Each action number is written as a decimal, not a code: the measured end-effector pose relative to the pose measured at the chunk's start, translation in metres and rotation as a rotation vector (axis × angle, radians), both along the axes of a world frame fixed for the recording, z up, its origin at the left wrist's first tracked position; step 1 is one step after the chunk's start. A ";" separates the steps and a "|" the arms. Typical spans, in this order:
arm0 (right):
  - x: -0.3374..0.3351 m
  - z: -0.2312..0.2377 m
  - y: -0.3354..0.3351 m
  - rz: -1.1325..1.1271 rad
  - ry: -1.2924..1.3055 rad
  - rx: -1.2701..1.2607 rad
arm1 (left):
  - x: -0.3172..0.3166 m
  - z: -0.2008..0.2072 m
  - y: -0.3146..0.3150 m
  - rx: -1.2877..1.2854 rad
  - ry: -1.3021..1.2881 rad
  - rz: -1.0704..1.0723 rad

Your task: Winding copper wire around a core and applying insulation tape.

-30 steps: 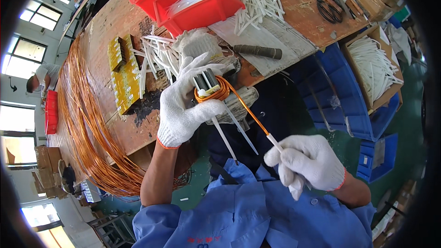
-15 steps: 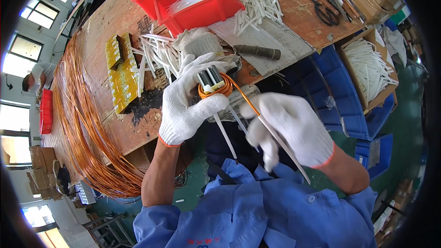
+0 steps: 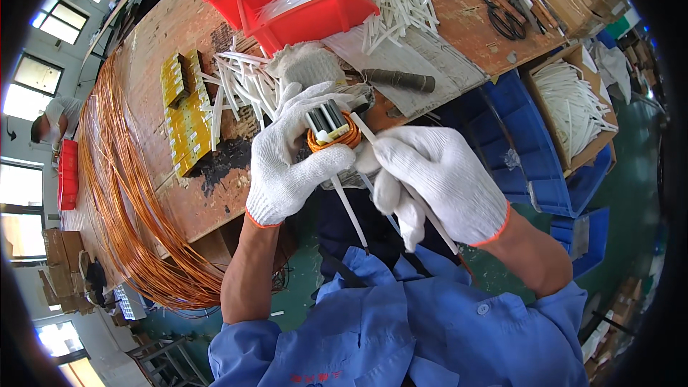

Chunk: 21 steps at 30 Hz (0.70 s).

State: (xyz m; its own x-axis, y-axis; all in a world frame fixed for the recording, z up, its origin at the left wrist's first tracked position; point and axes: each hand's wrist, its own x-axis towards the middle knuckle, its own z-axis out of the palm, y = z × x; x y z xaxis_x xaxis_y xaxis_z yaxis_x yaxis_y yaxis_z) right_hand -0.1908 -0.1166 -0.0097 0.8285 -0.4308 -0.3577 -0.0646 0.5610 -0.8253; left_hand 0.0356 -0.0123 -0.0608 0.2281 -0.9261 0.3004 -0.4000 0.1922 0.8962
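Observation:
My left hand (image 3: 287, 172), in a white knit glove, is wrapped round a small coil (image 3: 349, 136) of orange-brown copper wire with dark bars and pale pieces in its middle. At the coil's right side, my right hand (image 3: 448, 183), gloved too, pinches a white sleeve tube (image 3: 363, 127). That tube covers the wire lead up to the winding, and its lower end shows below the glove. Another white-sleeved lead (image 3: 350, 209) hangs from the coil between my hands. Part of the coil is hidden by my left thumb and fingers.
Loose white tubes (image 3: 247, 82) and yellow taped blocks (image 3: 188, 118) lie on the worktable beyond my left hand. Red bins (image 3: 304, 29) stand behind. Long copper wires (image 3: 118, 193) drape over the left edge. Scissors (image 3: 505, 23) lie far right, above a blue bin (image 3: 487, 136) and carton (image 3: 598, 129).
My right hand has slid the white tube up along the wire lead to the coil, covering the copper that was bare. My left hand keeps its hold on the coil.

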 end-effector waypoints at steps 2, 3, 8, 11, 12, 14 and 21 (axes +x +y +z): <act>-0.003 0.003 -0.001 0.034 0.004 -0.011 | 0.004 -0.003 0.002 0.005 -0.015 -0.004; -0.003 0.003 0.000 0.030 0.014 -0.016 | 0.004 -0.004 0.001 0.005 0.000 0.000; 0.006 0.013 0.019 -0.027 0.043 0.056 | 0.001 -0.001 0.001 0.001 0.037 0.000; 0.008 0.014 0.025 -0.043 0.051 -0.006 | 0.002 -0.003 0.001 -0.009 0.000 0.011; 0.008 0.012 0.026 -0.047 0.053 -0.033 | 0.002 -0.004 0.001 -0.010 -0.007 0.013; 0.008 0.007 0.030 -0.076 0.044 -0.069 | 0.002 -0.005 0.000 -0.014 -0.020 0.015; 0.024 0.012 0.048 -0.153 0.076 -0.003 | 0.006 -0.008 0.008 -0.001 0.020 0.042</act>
State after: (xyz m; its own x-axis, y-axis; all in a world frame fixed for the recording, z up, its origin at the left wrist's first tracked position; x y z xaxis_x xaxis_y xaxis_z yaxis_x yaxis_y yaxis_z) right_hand -0.1669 -0.0688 0.0027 0.7236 -0.5511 -0.4155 -0.0410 0.5666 -0.8229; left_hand 0.0417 -0.0045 -0.0683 0.2726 -0.9152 0.2967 -0.3901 0.1768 0.9037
